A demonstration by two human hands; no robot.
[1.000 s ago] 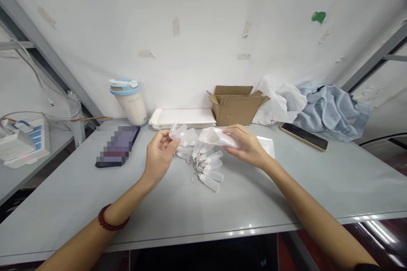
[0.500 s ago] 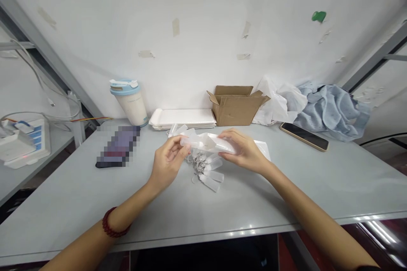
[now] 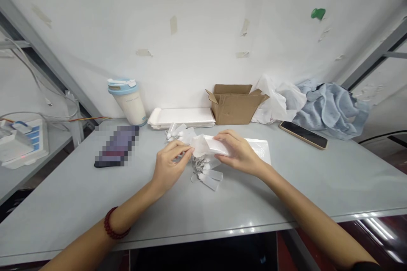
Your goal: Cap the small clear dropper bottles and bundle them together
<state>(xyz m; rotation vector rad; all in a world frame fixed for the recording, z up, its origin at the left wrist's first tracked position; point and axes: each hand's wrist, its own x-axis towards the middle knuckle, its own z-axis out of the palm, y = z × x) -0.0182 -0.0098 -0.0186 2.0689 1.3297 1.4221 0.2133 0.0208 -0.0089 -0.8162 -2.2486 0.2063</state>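
My right hand [image 3: 238, 150] is closed round a white bubble mailer [image 3: 219, 147] above the table, with its mouth end pointing left. The fingertips of my left hand [image 3: 171, 161] are pinched together at the mailer's thin, pale flap [image 3: 200, 146]. A bubble-textured white mailer surface [image 3: 261, 150] shows to the right of my right hand; I cannot tell if it is the same mailer or another. Beneath my hands lies a pile of translucent tags with small rings [image 3: 208, 180], partly hidden. More of these tags [image 3: 178, 130] lie behind my left hand.
At the back stand a cup with a blue lid [image 3: 129, 103], a stack of white mailers [image 3: 182, 117] and an open cardboard box [image 3: 237, 108]. White plastic bags [image 3: 276, 99], a blue cloth [image 3: 332, 110] and a phone [image 3: 303, 134] are right. A blurred dark object [image 3: 117, 146] lies left.
The mailer's mouth end has tilted and its flap now stands out between my hands. My left fingers have shifted slightly and pinch the flap's edge. The right hand keeps its hold.
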